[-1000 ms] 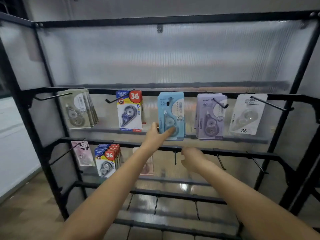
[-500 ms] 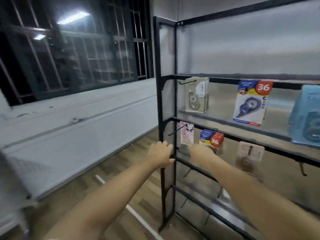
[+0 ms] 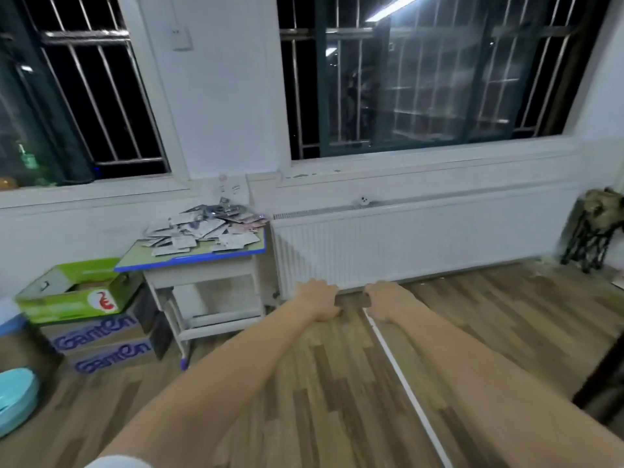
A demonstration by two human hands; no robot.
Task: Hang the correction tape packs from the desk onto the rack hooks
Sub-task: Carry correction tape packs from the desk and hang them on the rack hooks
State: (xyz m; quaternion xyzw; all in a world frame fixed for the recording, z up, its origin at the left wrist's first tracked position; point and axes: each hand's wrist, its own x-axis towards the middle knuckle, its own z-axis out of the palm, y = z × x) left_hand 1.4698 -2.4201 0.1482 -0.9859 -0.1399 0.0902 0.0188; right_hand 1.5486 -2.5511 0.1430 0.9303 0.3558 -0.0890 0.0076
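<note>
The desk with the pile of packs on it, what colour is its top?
The desk top is pale green with a blue edge, seen in the head view.

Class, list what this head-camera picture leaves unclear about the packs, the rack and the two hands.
- Packs on the desk: too small and blurred to count or read.
- Rack: outside the head view entirely.
- Left hand and right hand: seen from behind, fingers curled away, nothing visibly held.

"Ganten" on two stacked boxes [image 3: 104, 342]
</note>
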